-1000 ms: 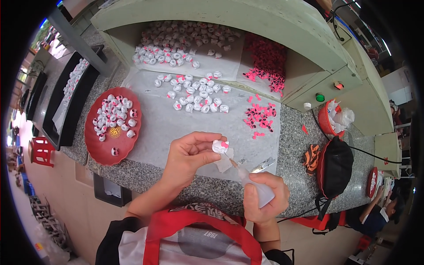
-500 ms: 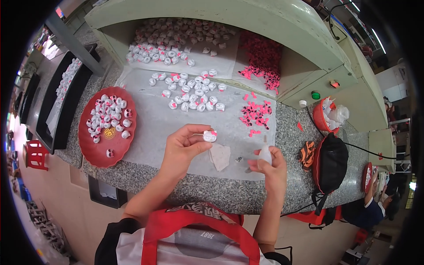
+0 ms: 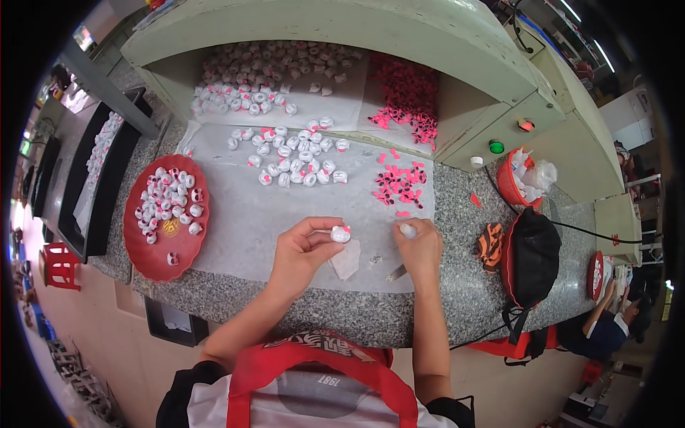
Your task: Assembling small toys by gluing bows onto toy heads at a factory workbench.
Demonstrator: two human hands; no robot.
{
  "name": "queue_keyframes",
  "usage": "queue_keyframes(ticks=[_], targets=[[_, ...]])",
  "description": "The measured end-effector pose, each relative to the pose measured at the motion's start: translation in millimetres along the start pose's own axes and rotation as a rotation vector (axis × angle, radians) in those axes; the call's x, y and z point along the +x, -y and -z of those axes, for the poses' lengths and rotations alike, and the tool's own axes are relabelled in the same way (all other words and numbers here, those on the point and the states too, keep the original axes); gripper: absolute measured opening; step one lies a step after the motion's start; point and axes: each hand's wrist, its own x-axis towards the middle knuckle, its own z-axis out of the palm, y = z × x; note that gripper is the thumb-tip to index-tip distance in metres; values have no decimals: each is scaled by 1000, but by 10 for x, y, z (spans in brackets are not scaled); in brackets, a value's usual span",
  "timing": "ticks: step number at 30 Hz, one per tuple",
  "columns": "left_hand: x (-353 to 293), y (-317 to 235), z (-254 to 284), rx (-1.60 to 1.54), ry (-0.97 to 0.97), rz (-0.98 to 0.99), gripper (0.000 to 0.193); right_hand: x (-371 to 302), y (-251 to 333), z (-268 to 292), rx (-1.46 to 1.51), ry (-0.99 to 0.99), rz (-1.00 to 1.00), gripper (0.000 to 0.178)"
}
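Note:
Between the thumb and fingertips of my left hand is a small white toy head with a pink bow. My right hand is closed round a small white squeeze bottle, mostly hidden by the fingers. Just beyond that hand lies a group of small pink and black pieces. Below the toy head, a folded white cloth rests on the white sheet. A thin greyish strip shows beside my right wrist; I cannot tell what it is.
Several white toy heads lie farther back on the sheet. More fill the pale green cabinet, beside a pink heap. A red scalloped plate stands left. At right are a red basket and a black bag.
My right hand has moved up and left with the squeeze bottle, towards the pink pieces, and turned it so less shows. My left hand still holds the toy head, slightly lower in view.

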Motion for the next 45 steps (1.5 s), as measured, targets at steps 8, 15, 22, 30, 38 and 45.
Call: queue_keyframes(ticks=[8,15,22,30,38,45], targets=[[-88,-47,39,-83,-6,-39,31,12,49,106,-190,106,57,18],[-122,-50,24,-54,-6,-71,32,-202,849,389,754,288,-265,11],[-90,-57,33,-28,-60,-114,31,-199,683,226,856,331,-309,8],[-60,-46,51,-24,-85,-104,30,-131,279,69,-85,144,-91,11],[-58,-55,76,-17,-95,-102,30,-91,140,105,84,155,27,15],[-88,-40,71,-91,-54,-61,31,-49,210,140,10,224,57,15]])
